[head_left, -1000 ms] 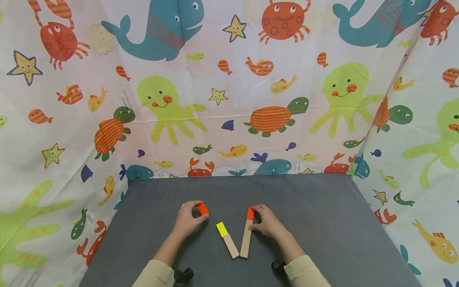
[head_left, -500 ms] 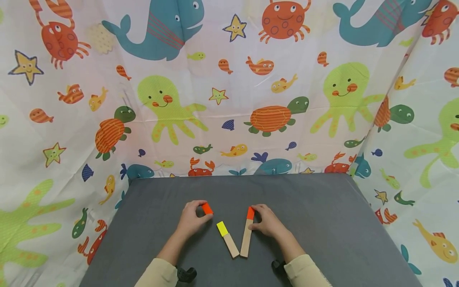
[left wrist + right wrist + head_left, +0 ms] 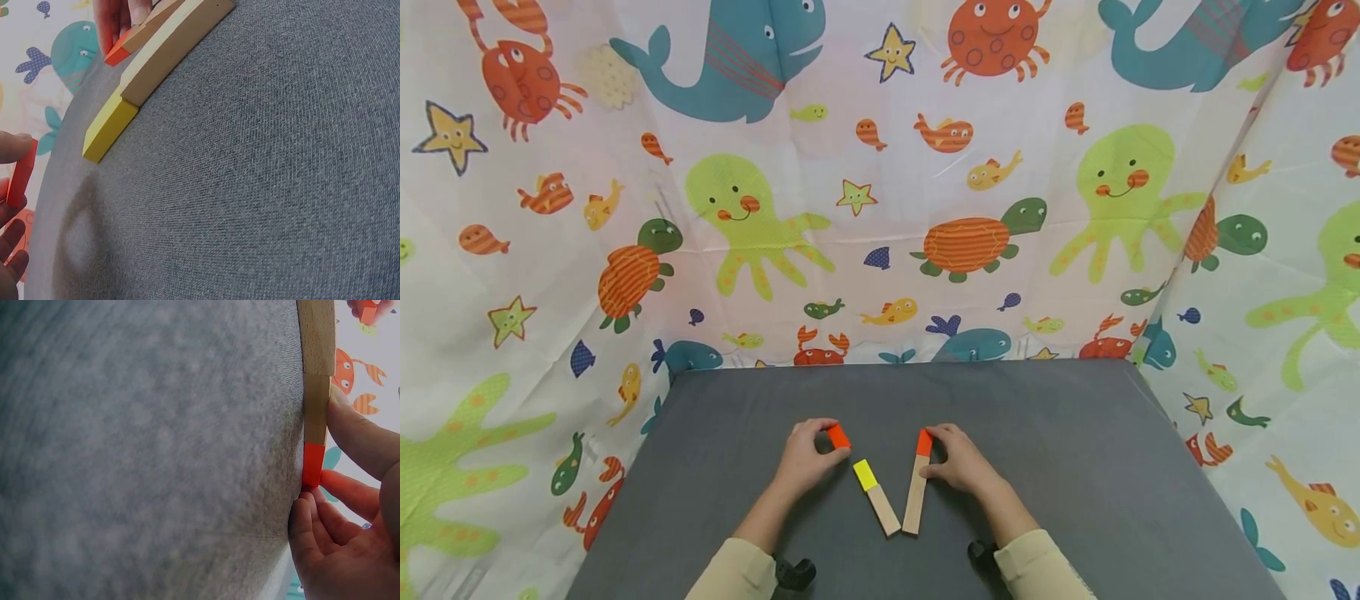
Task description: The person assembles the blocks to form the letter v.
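In the head view my left hand [image 3: 808, 457] pinches a small orange-red block [image 3: 838, 436] between thumb and fingers, held above the table in the left wrist view. To its right lies a yellow block [image 3: 865, 475], end to end with a plain wooden block [image 3: 883, 510]. A second row slants beside it: plain wood [image 3: 915, 496] with another orange-red block [image 3: 924, 442] at its far end. Around that end my right hand [image 3: 962, 461] curls, thumb against the wood and fingers at the orange-red block [image 3: 314, 465]. The wood shows a seam in the right wrist view.
A grey cloth-covered table [image 3: 1045, 433] carries the blocks, the two rows nearly meeting at their near ends in a V. Behind and at both sides hangs a curtain [image 3: 880, 250] printed with sea animals. Black straps [image 3: 793, 575] sit at both wrists.
My left hand has moved right with its orange-red block, closer to the yellow block. The right hand and both rows have stayed put.
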Demonstrator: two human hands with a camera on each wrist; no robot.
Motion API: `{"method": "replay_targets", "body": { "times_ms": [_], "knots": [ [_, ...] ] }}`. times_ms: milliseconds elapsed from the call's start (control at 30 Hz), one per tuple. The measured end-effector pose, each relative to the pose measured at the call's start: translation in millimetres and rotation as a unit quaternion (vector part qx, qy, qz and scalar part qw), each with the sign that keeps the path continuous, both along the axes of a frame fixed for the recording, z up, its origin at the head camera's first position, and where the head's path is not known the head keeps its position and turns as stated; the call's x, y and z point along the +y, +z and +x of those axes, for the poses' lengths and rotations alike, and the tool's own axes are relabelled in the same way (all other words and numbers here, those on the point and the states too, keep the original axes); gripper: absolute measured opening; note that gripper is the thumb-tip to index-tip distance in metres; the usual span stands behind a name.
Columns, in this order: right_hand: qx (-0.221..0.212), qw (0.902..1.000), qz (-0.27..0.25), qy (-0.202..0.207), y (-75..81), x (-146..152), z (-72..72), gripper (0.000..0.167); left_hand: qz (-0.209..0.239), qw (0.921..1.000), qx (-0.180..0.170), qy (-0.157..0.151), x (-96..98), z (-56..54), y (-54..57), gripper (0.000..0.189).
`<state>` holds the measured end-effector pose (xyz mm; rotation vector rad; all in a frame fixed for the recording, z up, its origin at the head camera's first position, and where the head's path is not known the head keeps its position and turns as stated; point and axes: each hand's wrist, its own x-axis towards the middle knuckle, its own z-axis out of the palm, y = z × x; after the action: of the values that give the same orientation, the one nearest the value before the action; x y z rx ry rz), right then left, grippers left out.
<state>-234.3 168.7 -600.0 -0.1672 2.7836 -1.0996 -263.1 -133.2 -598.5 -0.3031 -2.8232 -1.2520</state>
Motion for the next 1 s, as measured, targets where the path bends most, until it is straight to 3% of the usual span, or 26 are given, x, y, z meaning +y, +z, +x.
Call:
{"method": "replay_targets", "body": {
  "times_ms": [1000],
  "knots": [
    [0.005,1.0,0.003,-0.001,0.2,0,-2.0,0.078,-0.002,0.9997,-0.007,-0.024,18.7,-0.6,-11.3,0.053]
  ]
}}
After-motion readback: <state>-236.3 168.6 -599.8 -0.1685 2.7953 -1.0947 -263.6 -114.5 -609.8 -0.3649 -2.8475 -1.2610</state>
